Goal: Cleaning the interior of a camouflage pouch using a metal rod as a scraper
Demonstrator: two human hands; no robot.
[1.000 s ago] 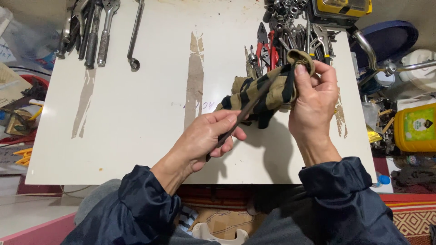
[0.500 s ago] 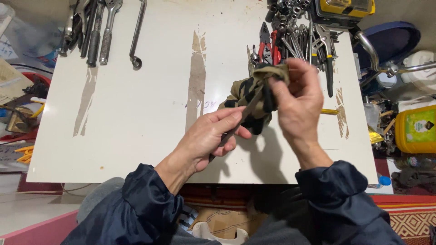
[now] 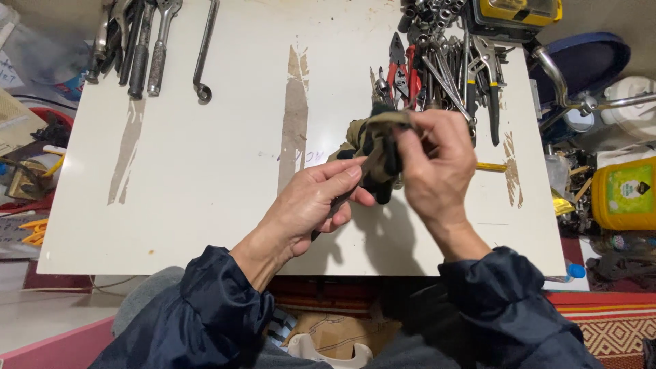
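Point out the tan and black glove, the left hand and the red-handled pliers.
tan and black glove point(image 3: 374, 137): head view, on the tan fabric at its top.
left hand point(image 3: 309, 205): head view, on the back of the hand.
red-handled pliers point(image 3: 403, 72): head view, on a red handle.

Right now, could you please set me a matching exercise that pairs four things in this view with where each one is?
Things:
1. wrenches
2. red-handled pliers
3. tan and black pouch
4. yellow jug

Places:
A. off the table, to its right
B. far left corner of the table
C. between the left hand and the right hand
D. in the tool pile at the far right of the table

Pairs: 1-B, 2-D, 3-C, 4-A
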